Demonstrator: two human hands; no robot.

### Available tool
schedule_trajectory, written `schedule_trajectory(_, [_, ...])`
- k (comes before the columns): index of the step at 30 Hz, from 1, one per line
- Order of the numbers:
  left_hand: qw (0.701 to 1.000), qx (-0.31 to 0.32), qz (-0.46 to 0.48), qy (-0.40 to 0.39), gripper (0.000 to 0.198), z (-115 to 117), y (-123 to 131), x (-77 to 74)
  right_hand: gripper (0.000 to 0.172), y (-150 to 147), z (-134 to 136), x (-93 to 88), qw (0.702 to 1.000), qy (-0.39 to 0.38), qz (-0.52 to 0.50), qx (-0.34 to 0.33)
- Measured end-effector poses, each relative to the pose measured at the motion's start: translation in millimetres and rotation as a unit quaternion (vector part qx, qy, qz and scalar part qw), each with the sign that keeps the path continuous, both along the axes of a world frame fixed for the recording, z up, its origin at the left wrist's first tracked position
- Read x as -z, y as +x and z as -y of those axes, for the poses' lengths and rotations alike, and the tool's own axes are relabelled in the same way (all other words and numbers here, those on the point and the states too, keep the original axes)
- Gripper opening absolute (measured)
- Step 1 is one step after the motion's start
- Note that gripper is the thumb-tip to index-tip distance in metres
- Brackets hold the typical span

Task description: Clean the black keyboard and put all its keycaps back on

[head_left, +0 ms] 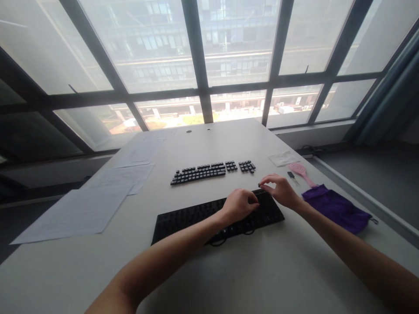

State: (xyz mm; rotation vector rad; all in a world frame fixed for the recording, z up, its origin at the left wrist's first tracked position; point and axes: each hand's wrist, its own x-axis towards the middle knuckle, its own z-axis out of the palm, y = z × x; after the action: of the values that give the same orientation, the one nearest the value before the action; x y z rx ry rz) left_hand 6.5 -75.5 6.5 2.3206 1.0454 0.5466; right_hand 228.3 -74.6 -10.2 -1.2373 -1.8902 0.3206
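A black keyboard base lies on the white table, with its removed black keycaps laid out in rows farther back. My left hand rests curled on the keyboard's right half, fingers closed. My right hand hovers at the keyboard's far right corner, pinching a small dark piece, probably a keycap, between thumb and fingers.
White paper sheets cover the table's left side. To the right lie a purple cloth bag, a pink brush, a small dark tool and a white wipe. Large windows stand behind the table.
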Motion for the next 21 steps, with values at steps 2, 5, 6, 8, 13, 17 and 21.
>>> schedule_trajectory(2, [1.000, 0.006, 0.012, -0.011, 0.008, 14.0, 1.3, 5.0, 0.004, 6.6, 25.3, 3.4, 0.999, -0.031, -0.033, -0.015])
schedule_trajectory(5, [1.000, -0.003, 0.017, 0.002, 0.008, 24.5, 3.8, 10.6, 0.005, 10.8, 53.2, 10.5, 0.995, -0.069, -0.056, -0.051])
schedule_trajectory(6, [1.000, -0.005, 0.016, 0.005, 0.008, 26.1, 4.5, 11.5, 0.005, 10.7, 59.1, 12.6, 0.993, -0.076, -0.059, -0.064])
schedule_trajectory(8, [1.000, -0.004, 0.021, 0.014, 0.009, 28.1, 5.7, 12.2, 0.006, 9.4, 66.2, 15.5, 0.991, -0.085, -0.060, -0.086])
schedule_trajectory(13, [0.997, 0.003, 0.044, 0.056, 0.008, 32.0, 7.2, 16.2, 0.009, 6.3, 68.6, 14.9, 0.991, -0.078, -0.044, -0.101])
schedule_trajectory(17, [0.995, 0.012, 0.057, 0.087, 0.008, 34.6, 8.1, 23.0, 0.010, 5.9, 68.8, 14.5, 0.993, -0.058, -0.025, -0.102])
schedule_trajectory(21, [0.991, 0.021, 0.047, 0.122, 0.010, 35.9, 9.4, 25.3, 0.012, 5.5, 68.8, 17.0, 0.994, -0.041, -0.008, -0.106])
